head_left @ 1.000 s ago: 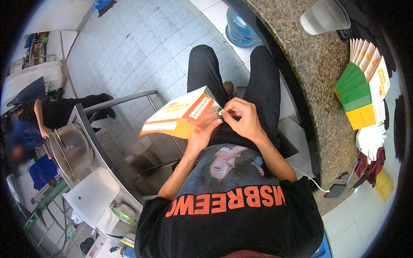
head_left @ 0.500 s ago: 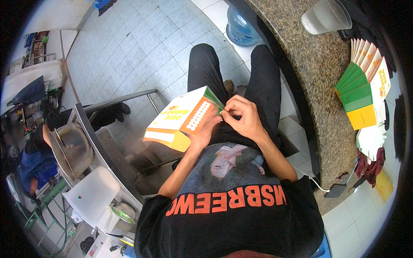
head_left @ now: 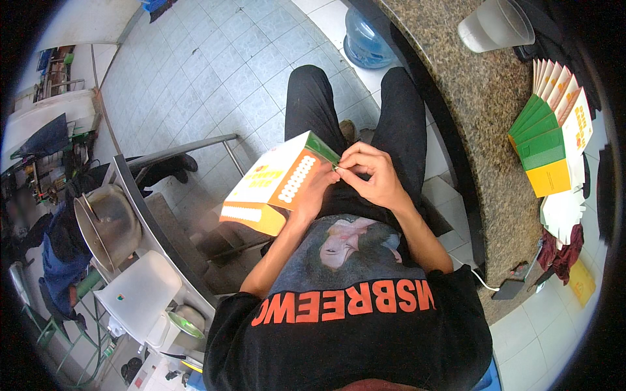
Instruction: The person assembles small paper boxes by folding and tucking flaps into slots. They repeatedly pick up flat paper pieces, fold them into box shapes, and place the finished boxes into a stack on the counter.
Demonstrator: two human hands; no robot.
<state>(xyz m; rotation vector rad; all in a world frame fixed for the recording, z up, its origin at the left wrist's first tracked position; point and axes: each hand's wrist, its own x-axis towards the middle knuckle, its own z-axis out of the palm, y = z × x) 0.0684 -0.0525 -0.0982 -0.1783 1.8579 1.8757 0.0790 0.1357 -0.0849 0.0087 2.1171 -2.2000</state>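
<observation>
Over my lap is a cardboard box [head_left: 274, 176], white on top with orange, yellow and green sides. My left hand [head_left: 315, 192] supports it from beneath and along the near side; most of its fingers are behind the card. With thumb and index finger, my right hand [head_left: 372, 174] pinches the edge of the green end panel at the box's right corner. The left fingertips show just beside that pinch. Further right, on the granite counter, stands a fanned row of similar folded cartons [head_left: 544, 140], green, yellow and white.
A translucent plastic tub [head_left: 495, 27] sits on the granite counter [head_left: 450, 72], above a blue water jug [head_left: 366, 42] on the floor. Near the counter's lower end is a cable with a dark device [head_left: 510, 289]. To my left, a metal-edged table holds a large pot [head_left: 114, 228] and a white container [head_left: 140, 296].
The box has tilted slightly, its top turning a little away. My right hand has shifted slightly while keeping its pinch at the green panel. At far left, a person in blue has moved.
</observation>
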